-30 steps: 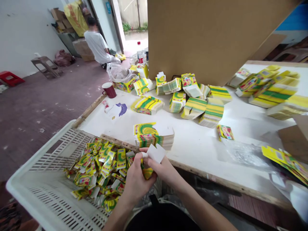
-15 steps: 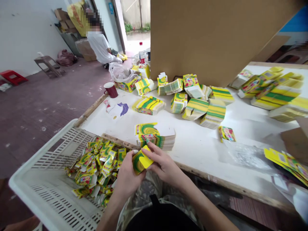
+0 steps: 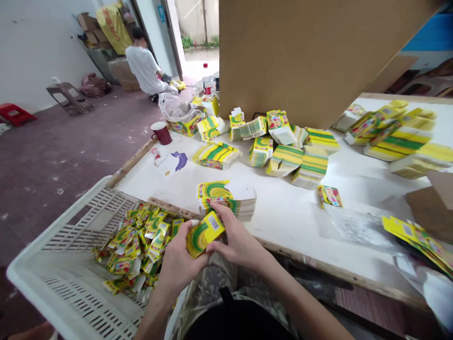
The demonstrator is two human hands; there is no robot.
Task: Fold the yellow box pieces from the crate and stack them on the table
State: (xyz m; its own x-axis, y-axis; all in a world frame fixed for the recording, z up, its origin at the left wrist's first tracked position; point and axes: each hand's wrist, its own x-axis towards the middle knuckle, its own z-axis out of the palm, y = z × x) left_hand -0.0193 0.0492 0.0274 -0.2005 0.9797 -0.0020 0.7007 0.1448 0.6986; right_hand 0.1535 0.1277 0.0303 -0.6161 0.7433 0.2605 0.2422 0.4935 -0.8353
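My left hand (image 3: 179, 263) and my right hand (image 3: 236, 240) together grip a small yellow and green carton (image 3: 204, 233), folded into a box with a barcode facing up. It is held just in front of the table's near edge. Right behind it on the white table (image 3: 293, 212) lies a stack of flat printed cartons (image 3: 226, 198). Below my left hand, a white slotted crate (image 3: 67, 264) holds a heap of folded yellow boxes (image 3: 141, 241).
Several more stacks of flat cartons (image 3: 297, 158) lie across the table's far side, under a big brown cardboard sheet (image 3: 304, 52). A red mug (image 3: 162, 132) stands at the table's left corner. A person in white (image 3: 145, 66) sits on the floor far off.
The carton showed its white inside with flaps open a second ago. It is now closed into a box with its printed side out, turned between my fingers.
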